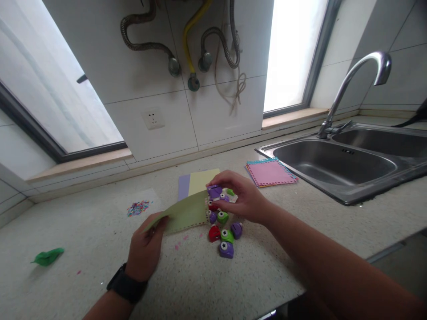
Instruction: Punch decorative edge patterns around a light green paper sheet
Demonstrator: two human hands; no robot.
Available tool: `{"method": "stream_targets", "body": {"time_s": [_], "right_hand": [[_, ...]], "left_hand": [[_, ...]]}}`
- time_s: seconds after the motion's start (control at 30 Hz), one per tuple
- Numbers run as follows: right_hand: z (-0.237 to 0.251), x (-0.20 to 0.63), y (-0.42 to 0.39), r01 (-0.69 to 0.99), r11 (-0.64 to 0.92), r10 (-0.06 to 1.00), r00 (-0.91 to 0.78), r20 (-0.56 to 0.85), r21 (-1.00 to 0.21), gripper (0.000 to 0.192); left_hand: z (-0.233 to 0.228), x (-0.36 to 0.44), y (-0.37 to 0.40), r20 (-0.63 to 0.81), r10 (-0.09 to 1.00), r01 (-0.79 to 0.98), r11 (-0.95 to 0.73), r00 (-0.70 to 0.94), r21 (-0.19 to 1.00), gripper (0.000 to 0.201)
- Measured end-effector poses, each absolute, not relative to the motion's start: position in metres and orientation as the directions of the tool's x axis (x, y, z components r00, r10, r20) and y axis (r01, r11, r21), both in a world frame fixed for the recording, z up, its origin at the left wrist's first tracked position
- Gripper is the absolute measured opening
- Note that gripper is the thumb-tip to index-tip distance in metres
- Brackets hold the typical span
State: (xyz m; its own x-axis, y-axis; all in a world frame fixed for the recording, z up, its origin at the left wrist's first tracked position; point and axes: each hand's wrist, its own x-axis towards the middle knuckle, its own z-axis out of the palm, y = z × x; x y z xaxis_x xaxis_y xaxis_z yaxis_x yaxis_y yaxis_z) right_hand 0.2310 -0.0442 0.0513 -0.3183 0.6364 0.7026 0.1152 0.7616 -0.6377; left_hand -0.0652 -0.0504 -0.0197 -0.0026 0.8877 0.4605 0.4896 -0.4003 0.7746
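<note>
Head view: the left hand [147, 246] grips the left end of a light green sheet [188, 211], which bows up off the table [187, 284], while the right hand [245, 198] is curled narrowly around a purple craft punch [214, 191] at the sheet's right edge; whether the thumb presses down cannot be told. With the loose craft punches [227, 235] as landmark, the sheet is just left of them and a little beyond. The bend could seat its edge askew, giving a crooked hole; since small holes already line the margin, an overlapping bite might tear the paper. Crowding is another likely cause of trouble: the right hand might knock into the loose punches, or the sheet's edge could catch on them. A swing of the left hand could scatter the confetti [138, 207], well left of the punches. The table is pale and speckled, with pink flecks just left of the punches; beyond and right of them lies a stack of pink-topped cards [271, 172], and farther right a steel sink [307, 166]. Well beyond the punches, metal hoses [143, 45] and a yellow pipe [187, 42] hang on the white tiled wall [223, 122], between bright windows [293, 53].
</note>
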Motion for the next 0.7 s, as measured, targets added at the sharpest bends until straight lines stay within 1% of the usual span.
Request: {"method": "stream_targets", "body": {"time_s": [0.13, 0.3, 0.4, 0.6, 0.7], "right_hand": [[0.052, 0.232, -0.043, 0.180, 0.764, 0.640, -0.335, 0.691, -0.620, 0.033], [0.051, 0.235, -0.040, 0.265, 0.741, 0.668, -0.382, 0.639, -0.617, 0.036], [0.049, 0.236, -0.037, 0.274, 0.686, 0.717, -0.411, 0.563, -0.674, 0.034], [0.040, 0.236, -0.033, 0.185, 0.488, 0.809, -0.464, 0.361, -0.853, 0.027], [0.037, 0.235, -0.032, 0.172, 0.439, 0.822, -0.473, 0.316, -0.882, 0.024]], "left_hand": [[-0.018, -0.064, -0.051, 0.453, 0.891, 0.466, -0.395, -0.014, 0.792, 0.021], [-0.018, -0.064, -0.051, 0.443, 0.896, 0.495, -0.387, 0.004, 0.778, 0.022], [-0.018, -0.065, -0.052, 0.442, 0.897, 0.509, -0.386, 0.011, 0.769, 0.023], [-0.020, -0.066, -0.055, 0.444, 0.895, 0.541, -0.397, 0.048, 0.741, 0.025], [-0.019, -0.067, -0.056, 0.426, 0.905, 0.526, -0.371, 0.019, 0.765, 0.028]]}}
